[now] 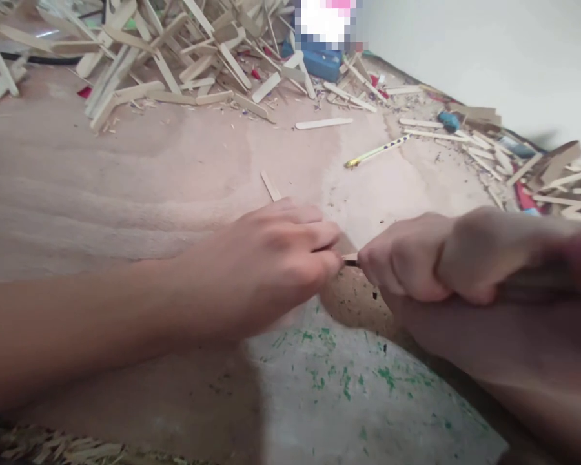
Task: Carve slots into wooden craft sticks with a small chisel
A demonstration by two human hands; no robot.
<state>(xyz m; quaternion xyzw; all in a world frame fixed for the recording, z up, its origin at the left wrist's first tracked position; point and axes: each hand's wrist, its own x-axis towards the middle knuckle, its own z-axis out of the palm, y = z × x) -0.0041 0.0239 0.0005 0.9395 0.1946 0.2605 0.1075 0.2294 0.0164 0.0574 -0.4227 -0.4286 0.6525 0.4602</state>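
We have the left hand [295,252] and right hand [411,258] clamped on the thin dark piece [351,263] between them, above the tabletop [126,174]. For control, we should brace both wrists and apply force gradually.

Dark strip [350,263]: thin and narrow, spanning the small gap between the curled fingers of the left hand [281,252] and the closed right hand [411,258]
Strip's pose: nearly level, running crosswise from one hand to the other, both ends hidden in the fingers
Pale sliver [350,256]: light, wood-coloured, showing just above the strip in the same gap, the rest covered by the hands
Wooden stick [270,186]: flat, pale, straight, poking out beyond the left hand's knuckles
Stick's pose: slanting away and leftward, near end hidden behind that hand; whether gripped cannot be told
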